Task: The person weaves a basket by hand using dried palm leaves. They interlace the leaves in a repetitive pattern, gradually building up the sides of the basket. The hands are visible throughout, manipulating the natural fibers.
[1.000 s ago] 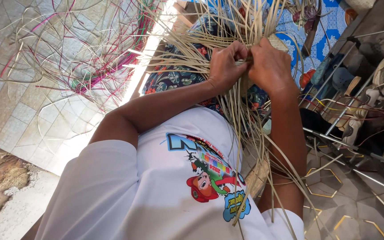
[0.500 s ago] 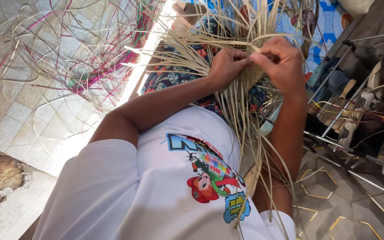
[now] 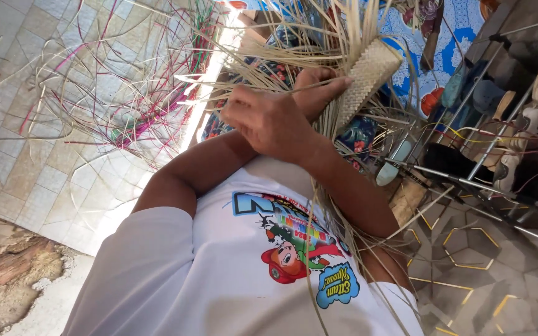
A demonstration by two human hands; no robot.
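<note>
My left hand [image 3: 316, 87] grips a bundle of pale straw strands [image 3: 294, 43], its thumb pressing against a small woven straw panel [image 3: 368, 73] that stands tilted at the top of the bundle. Crossing over the left wrist is my right hand [image 3: 270, 119], its fingers curled around loose strands on the left side of the bundle. Long straw ends hang down from the hands over my white printed T-shirt [image 3: 250, 267]. A flowered dark cloth [image 3: 356, 134] on my lap shows beneath the hands.
A tangle of pink, green and pale strands [image 3: 144, 106] lies on the tiled floor at the left. A metal rack with shoes [image 3: 499, 155] stands at the right. A blue and white patterned cloth [image 3: 418, 56] lies beyond the woven panel.
My right hand has swung left and now lies across the left wrist. The bundle has turned, so the woven panel now shows at the upper right of my hands.
</note>
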